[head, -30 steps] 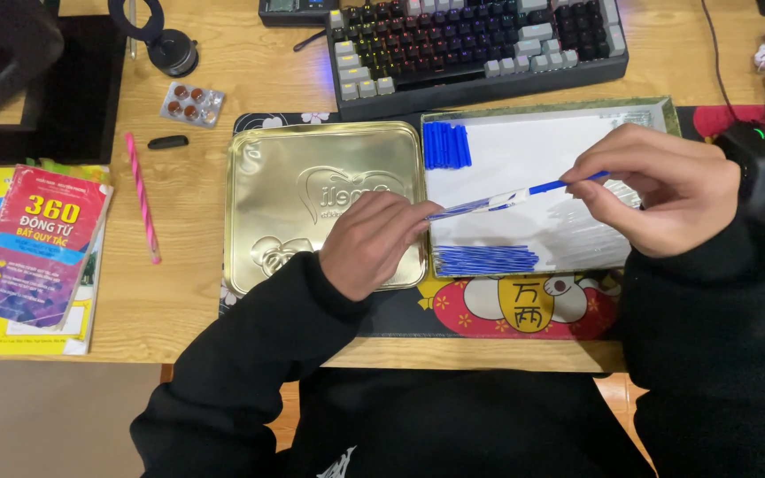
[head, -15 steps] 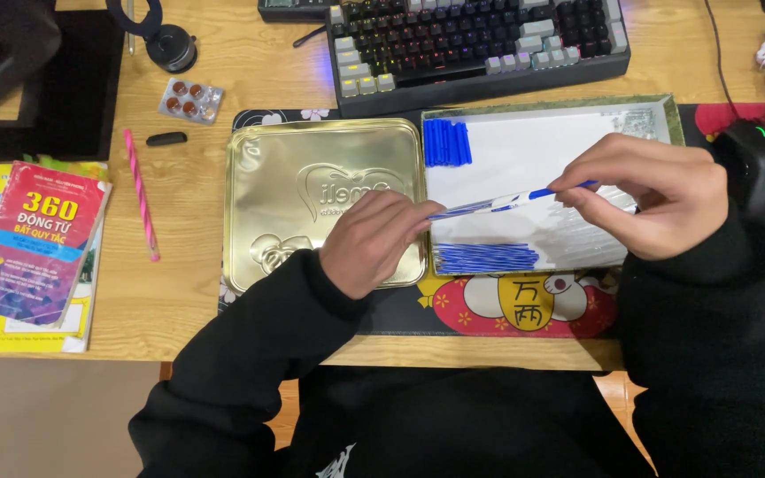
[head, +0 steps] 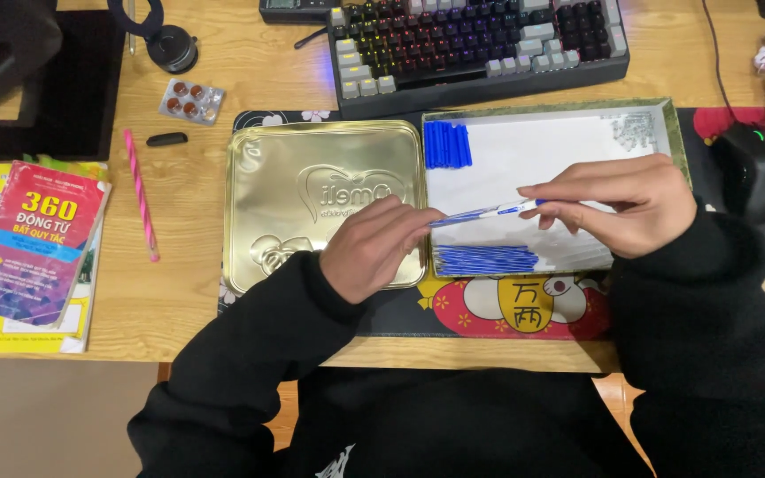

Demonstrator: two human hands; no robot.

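Seated at a wooden worktop (head: pixel 223 327), a person holds a slim blue-and-white pen (head: pixel 482 213) almost level, its long axis left to right, above a shallow white-lined box (head: pixel 676 133): left hand (head: pixel 374 248) and right hand (head: pixel 617 202) each pinch one end, beside a golden embossed tin lid (head: pixel 312 199).

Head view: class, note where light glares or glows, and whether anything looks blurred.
Head view: soft glare streaks the gold tin lid; the keyboard keys glow with backlight, the mouse shows a green light; both hands and the blue pen look sharp, barely blurred.
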